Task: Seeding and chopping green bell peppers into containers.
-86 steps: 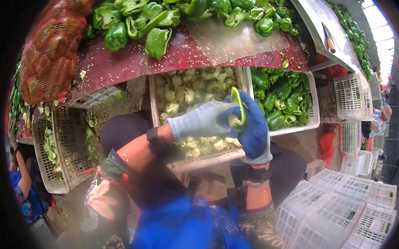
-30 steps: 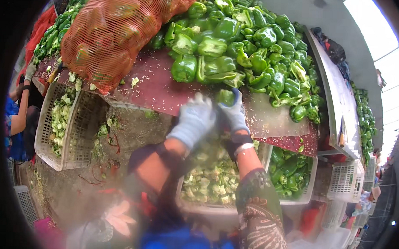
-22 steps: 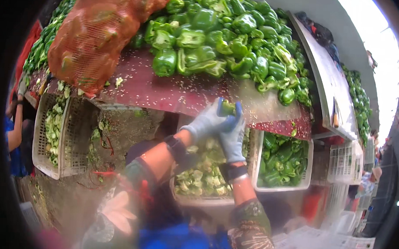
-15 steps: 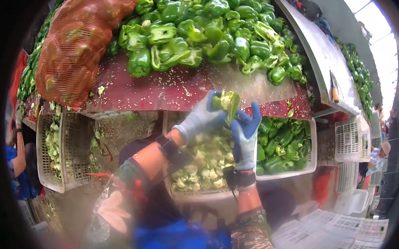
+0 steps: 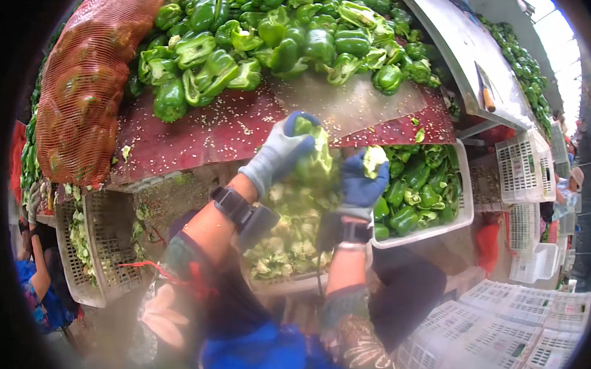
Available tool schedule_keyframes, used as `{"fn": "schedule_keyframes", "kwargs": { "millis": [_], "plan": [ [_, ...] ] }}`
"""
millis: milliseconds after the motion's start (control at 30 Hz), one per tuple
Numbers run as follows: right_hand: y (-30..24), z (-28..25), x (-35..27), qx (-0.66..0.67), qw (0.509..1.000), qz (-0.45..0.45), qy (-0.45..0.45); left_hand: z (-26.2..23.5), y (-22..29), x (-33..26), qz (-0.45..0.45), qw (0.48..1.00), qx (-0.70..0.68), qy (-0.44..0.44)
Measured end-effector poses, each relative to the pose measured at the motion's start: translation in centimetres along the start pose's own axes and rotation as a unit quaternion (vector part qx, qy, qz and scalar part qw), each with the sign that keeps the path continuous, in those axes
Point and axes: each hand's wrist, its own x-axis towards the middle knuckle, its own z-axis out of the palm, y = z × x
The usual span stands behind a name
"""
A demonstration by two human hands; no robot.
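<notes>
My left hand (image 5: 278, 151), in a grey and blue glove, is closed round a green bell pepper piece (image 5: 319, 150) whose pale inside shows. Just right of it, my right hand (image 5: 360, 185) in a blue glove pinches a whitish-green pepper core (image 5: 374, 161). The two pieces are apart. Below my hands stands a crate (image 5: 305, 282) of pale cores and trimmings, partly blurred. To its right a white crate (image 5: 465, 207) holds green peppers (image 5: 408, 218).
Green peppers (image 5: 284, 51) are heaped on the seed-strewn red table (image 5: 193, 138). A red mesh sack (image 5: 84, 92) lies at its left. A knife (image 5: 486, 92) rests on the metal ledge at right. White crates (image 5: 499, 315) lie lower right; another person's arm (image 5: 40, 260) shows far left.
The core, earlier within the pepper between my hands, is now in my right hand. My right hand has moved slightly down and left. The whole view has shifted.
</notes>
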Motion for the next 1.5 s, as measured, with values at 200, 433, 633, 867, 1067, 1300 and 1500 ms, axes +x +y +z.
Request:
{"fn": "schedule_keyframes", "kwargs": {
  "millis": [200, 433, 633, 867, 1067, 1300, 1500],
  "plan": [
    [0.5, 9.1, -6.2, -0.329, 0.944, 0.006, 0.02, -8.7, -3.2, 3.4, 0.044, 0.882, 0.425, 0.201],
    [-1.5, 10.2, -12.8, -0.471, 0.88, -0.048, -0.027, 3.2, 3.1, -4.6, 0.32, 0.847, 0.418, -0.078],
    [-1.5, 9.6, -13.7, -0.657, 0.747, -0.057, -0.082, 3.7, 1.9, -7.5, 0.303, 0.822, 0.421, -0.236],
    [-1.8, 10.8, -14.1, -0.547, 0.831, 0.077, -0.067, 2.5, 0.9, -8.1, 0.254, 0.858, 0.399, -0.2],
    [-0.1, 10.3, -14.0, -0.467, 0.884, 0.032, 0.008, 3.0, 0.2, -8.2, 0.233, 0.908, 0.301, -0.177],
    [-1.0, 10.8, -15.0, -0.557, 0.83, 0.017, -0.016, 2.4, 1.4, -8.9, -0.013, 0.985, 0.023, -0.172],
    [-1.7, 8.5, -14.2, -0.688, 0.723, 0.002, -0.059, 3.6, 0.1, -8.5, 0.112, 0.901, 0.346, -0.237]
  ]
}}
